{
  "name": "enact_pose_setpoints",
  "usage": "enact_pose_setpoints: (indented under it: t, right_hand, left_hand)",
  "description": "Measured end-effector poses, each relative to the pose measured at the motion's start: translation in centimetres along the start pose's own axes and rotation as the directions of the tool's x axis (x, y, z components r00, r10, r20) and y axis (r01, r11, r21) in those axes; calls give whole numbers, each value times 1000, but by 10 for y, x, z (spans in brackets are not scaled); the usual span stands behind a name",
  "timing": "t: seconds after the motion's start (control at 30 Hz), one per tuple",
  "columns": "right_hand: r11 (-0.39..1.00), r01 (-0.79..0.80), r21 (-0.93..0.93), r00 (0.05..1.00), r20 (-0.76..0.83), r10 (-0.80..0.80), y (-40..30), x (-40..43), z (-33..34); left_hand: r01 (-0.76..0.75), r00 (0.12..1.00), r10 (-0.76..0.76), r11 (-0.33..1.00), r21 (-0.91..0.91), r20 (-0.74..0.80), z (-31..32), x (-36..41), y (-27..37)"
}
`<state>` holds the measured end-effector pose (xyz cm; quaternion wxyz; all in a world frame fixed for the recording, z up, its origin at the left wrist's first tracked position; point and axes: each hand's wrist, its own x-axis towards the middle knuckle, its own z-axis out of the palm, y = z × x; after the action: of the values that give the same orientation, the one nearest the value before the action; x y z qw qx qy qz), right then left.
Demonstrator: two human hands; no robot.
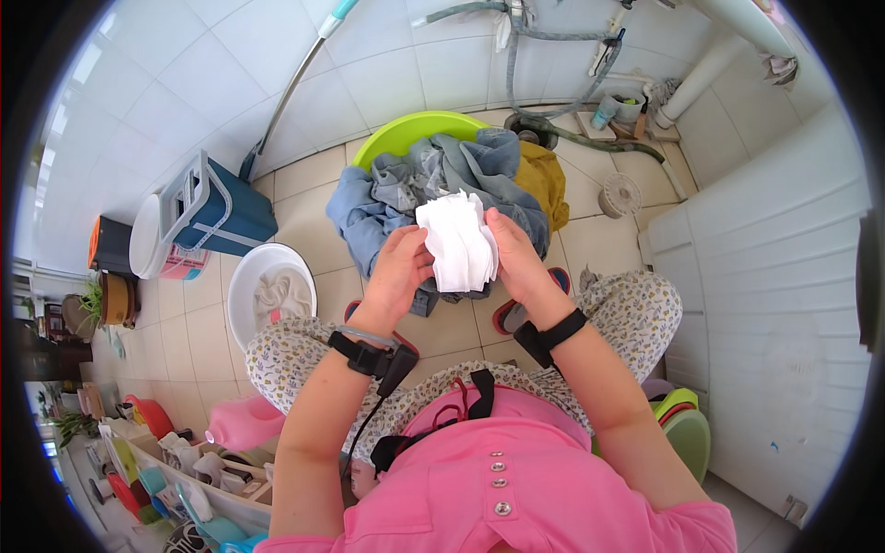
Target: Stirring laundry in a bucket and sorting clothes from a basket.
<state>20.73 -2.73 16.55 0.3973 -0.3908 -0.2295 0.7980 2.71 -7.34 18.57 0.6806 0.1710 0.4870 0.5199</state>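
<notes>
Between my two hands is a stack of white tissues or thin cloths (458,242), its top edge uneven. My left hand (403,266) grips its left side, and my right hand (515,252) grips the right side. Directly beneath them, a heap of blue and grey denim clothes (477,159) fills a lime-green basin (418,123) on the floor. A mustard-yellow garment (543,181) hangs over the basin's right side. Whether the stack touches the denim cannot be told.
A white basin (237,294) with pale cloth stands left, beside a blue mop bucket (238,204) and a white-lidded pail (147,238). Behind the green basin are a floor drain (532,131) and a grey hose (588,142). A white ribbed appliance or cabinet (774,297) borders the right.
</notes>
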Motion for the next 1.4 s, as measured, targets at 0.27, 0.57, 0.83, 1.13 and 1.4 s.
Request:
enact_pose_setpoints:
  t: [0.27,0.57,0.83,1.13,1.4]
  right_hand:
    - [913,220,-345,957,258,-133,13,-9,14]
    - [940,159,-301,986,93,-137,6,-6,10]
    - [986,135,102,941,297,-160,-2,2,25]
    - [984,34,-173,915,402,39,15,3,68]
    - [952,-21,-307,969,228,95,37,37,11]
  left_hand:
    - [-57,998,59,982,179,-7,-18,1,-14]
    - [-228,972,231,972,63,-41,-24,-14,-3]
    - [-578,787,523,441,687,326,-4,-46,15]
    - [-521,656,742,312,794,139,-66,-77,72]
    - [-195,5,878,471,860,-479,-267,-188,163]
